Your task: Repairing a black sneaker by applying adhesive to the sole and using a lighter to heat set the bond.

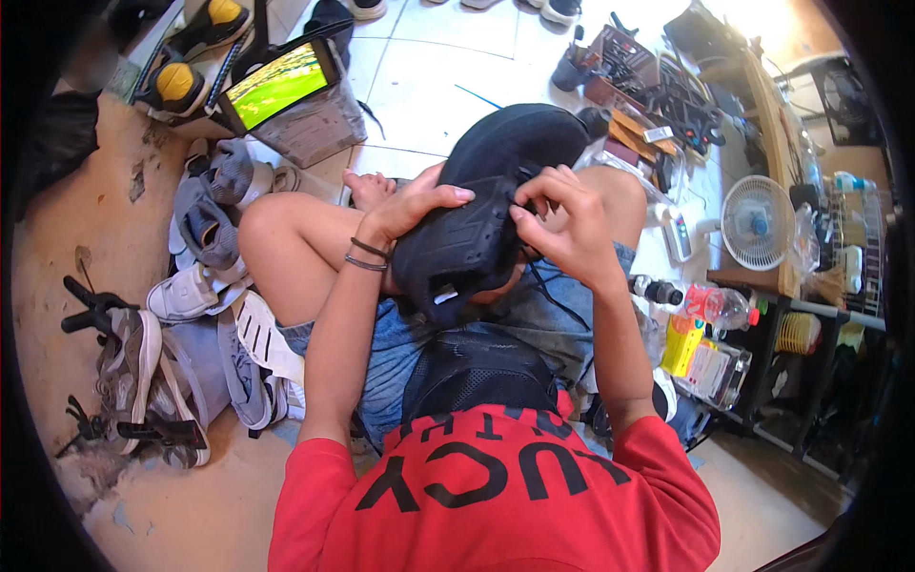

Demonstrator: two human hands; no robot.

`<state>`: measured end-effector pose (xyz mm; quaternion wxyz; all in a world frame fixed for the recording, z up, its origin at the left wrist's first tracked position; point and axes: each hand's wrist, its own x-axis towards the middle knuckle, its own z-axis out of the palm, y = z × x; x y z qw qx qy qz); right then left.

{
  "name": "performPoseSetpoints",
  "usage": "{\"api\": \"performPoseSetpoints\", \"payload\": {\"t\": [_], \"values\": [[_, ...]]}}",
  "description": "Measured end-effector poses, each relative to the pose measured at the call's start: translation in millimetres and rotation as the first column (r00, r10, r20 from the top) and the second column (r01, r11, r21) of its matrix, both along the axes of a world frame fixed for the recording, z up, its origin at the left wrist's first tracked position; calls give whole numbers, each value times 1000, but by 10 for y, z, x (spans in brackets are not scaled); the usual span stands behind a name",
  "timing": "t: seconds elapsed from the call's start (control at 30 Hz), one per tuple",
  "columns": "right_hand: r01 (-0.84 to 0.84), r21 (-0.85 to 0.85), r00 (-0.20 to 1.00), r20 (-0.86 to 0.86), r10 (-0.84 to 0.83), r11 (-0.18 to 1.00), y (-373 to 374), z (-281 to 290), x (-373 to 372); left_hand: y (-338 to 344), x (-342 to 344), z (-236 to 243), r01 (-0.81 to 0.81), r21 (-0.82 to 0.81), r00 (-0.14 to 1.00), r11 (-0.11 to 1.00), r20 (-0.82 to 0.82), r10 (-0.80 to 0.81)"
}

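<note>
A black shoe [453, 238] is held over my lap, tilted, with its dark rounded part [510, 138] toward the top of the view. My left hand [410, 210] grips its left side, thumb lying across the black upper. At the shoe's right edge, near the lacing holes, my right hand [562, 219] has bent, pinched fingers; what exactly they hold is too small to make out. A dark lace [562, 305] dangles below that hand onto my denim shorts.
Shoes [210, 210] and clamps [95, 305] lie piled at left, near a glowing screen [276, 86] on a box. Tools [620, 76], a fan [753, 219], bottles [715, 310] and a shelving rack [829, 343] crowd the right. Tiled floor [429, 67] shows ahead.
</note>
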<state>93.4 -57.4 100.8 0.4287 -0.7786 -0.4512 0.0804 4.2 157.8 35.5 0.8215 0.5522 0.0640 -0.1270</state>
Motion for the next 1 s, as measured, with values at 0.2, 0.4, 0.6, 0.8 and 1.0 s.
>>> {"api": "performPoseSetpoints", "payload": {"t": [0.2,0.4,0.6,0.8,1.0], "values": [[-192,20,977,-91,193,981,-149,9,212,-15,13,-74,10,-71,999,997,32,-8],[-64,-23,997,41,65,998,0,47,36,72,-35,7,20,-40,1000,999,-8,-20],[-106,-158,991,60,116,982,-39,77,46,10,35,-111,0,37,995,999,96,-3],[-293,-95,953,-113,282,951,-168,411,-22,95,-11,-17,20,-27,1000,999,24,-19],[-363,-45,932,-44,361,931,-276,318,165,103,25,-27,-6,-133,999,991,30,10]]}}
